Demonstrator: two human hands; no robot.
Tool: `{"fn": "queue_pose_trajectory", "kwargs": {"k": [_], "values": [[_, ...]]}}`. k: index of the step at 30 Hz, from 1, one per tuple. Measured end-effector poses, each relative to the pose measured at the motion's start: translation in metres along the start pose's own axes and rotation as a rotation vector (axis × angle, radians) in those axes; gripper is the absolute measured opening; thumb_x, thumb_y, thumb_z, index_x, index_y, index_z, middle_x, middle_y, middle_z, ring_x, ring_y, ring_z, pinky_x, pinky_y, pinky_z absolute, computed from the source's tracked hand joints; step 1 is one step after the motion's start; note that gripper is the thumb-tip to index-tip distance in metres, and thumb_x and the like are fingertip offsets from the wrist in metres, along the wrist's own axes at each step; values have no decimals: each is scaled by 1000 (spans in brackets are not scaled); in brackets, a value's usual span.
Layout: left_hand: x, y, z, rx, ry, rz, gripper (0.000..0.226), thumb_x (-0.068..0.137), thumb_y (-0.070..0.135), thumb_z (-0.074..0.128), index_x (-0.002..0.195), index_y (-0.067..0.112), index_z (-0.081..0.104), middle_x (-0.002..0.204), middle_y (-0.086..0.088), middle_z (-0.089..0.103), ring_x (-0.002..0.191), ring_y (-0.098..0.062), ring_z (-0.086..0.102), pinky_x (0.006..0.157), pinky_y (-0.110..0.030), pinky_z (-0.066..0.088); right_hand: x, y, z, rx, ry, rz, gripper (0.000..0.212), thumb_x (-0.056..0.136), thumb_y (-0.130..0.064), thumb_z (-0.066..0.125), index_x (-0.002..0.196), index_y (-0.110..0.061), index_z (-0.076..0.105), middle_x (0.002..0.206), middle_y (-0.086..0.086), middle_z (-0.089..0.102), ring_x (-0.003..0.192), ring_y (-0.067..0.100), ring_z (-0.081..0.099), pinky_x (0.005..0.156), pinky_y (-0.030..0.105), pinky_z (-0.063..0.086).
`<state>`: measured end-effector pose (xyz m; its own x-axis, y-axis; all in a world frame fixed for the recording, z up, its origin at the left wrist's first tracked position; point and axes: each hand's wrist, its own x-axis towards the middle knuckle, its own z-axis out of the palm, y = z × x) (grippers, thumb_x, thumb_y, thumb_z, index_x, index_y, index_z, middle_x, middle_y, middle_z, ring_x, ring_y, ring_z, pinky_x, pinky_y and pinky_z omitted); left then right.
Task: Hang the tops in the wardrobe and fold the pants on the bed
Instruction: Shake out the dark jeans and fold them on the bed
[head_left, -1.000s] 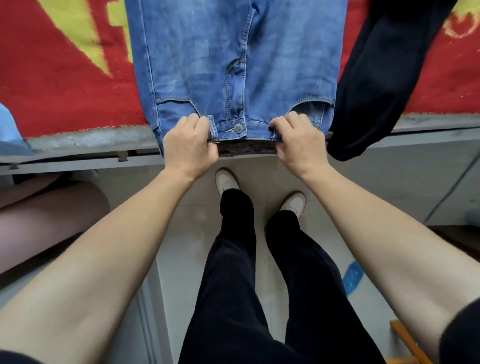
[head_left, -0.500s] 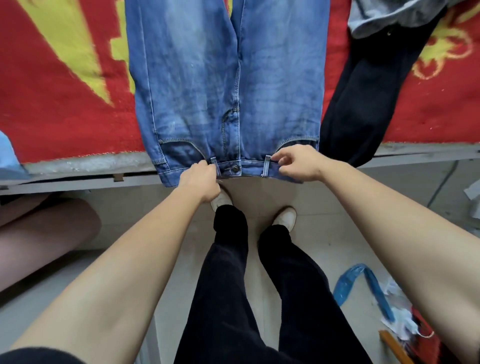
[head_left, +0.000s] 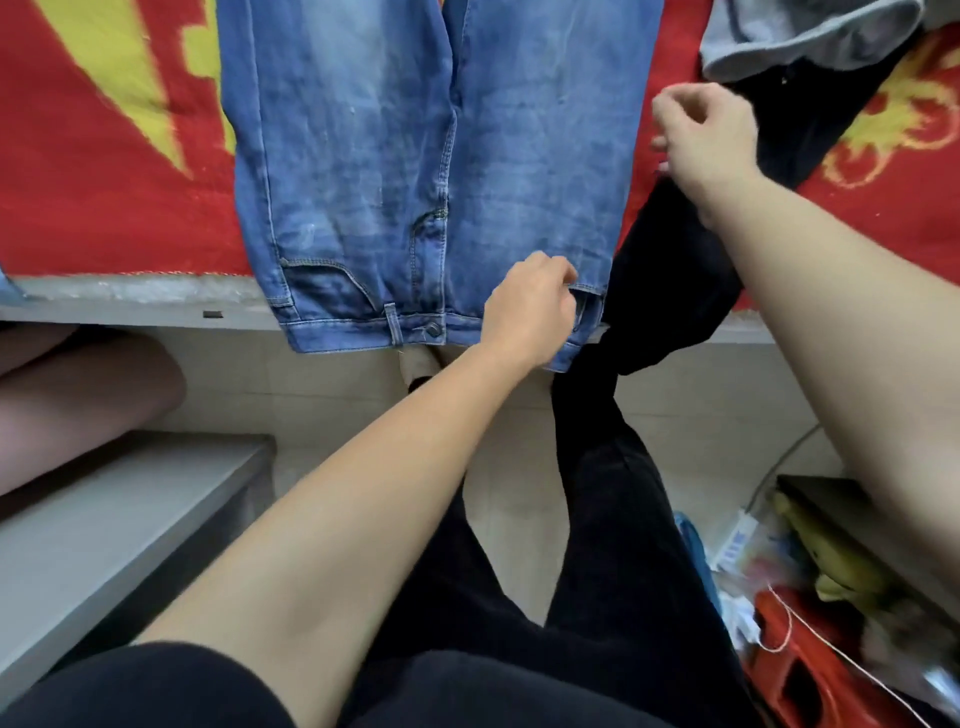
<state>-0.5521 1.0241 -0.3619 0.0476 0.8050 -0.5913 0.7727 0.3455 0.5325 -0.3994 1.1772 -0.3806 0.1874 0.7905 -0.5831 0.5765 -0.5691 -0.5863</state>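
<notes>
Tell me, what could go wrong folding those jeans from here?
The jeans lie with their waistband over the bed edge, and only the left hand grips them, so they might slide floorward. The black garment lies against their side, below the right hand, and could get caught in a fold.

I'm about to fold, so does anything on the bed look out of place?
The jeans lie flat, but their waistband overhangs the edge of the bed. The black garment beside them is bunched and slumps off that edge rather than lying flat.
</notes>
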Motion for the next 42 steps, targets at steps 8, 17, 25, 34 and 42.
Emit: {"fn": "queue_pose_trajectory", "kwargs": {"k": [8,17,25,34,42], "values": [[47,41,47,182,139,-257,41,89,42,64,112,10,54,119,-7,50,114,-27,46,86,-40,45,50,-4,1,132,-364,83,16,92,-37,68,97,-23,67,115,1,72,92,13,68,84,30,57],[23,35,-38,-236,152,-516,18,73,27,65,63,20,52,59,2,55,65,-21,51,54,-28,34,25,-74,-14,262,-492,113,16,87,-9,61,98,-19,65,76,-3,65,56,8,60,55,21,48],[-15,-37,-143,-251,357,-469,26,67,34,47,61,9,47,54,0,42,57,-20,40,52,-24,33,-25,-178,63,253,-490,-95,25,84,-12,63,104,-10,49,85,8,62,58,18,54,50,26,46],[-6,-178,-182,-529,444,-514,10,81,12,60,72,10,61,65,4,55,59,-11,44,58,-25,38,-29,-223,226,54,-257,-345,21,81,-29,58,97,-18,51,72,-14,52,80,17,52,67,30,37],[23,-262,-182,-383,364,-542,30,87,9,58,116,20,58,113,-1,62,102,-21,57,90,-31,43,2,-221,301,-159,-577,-324,53,97,-35,40,143,-12,31,113,6,39,78,11,48,72,27,40]]}}
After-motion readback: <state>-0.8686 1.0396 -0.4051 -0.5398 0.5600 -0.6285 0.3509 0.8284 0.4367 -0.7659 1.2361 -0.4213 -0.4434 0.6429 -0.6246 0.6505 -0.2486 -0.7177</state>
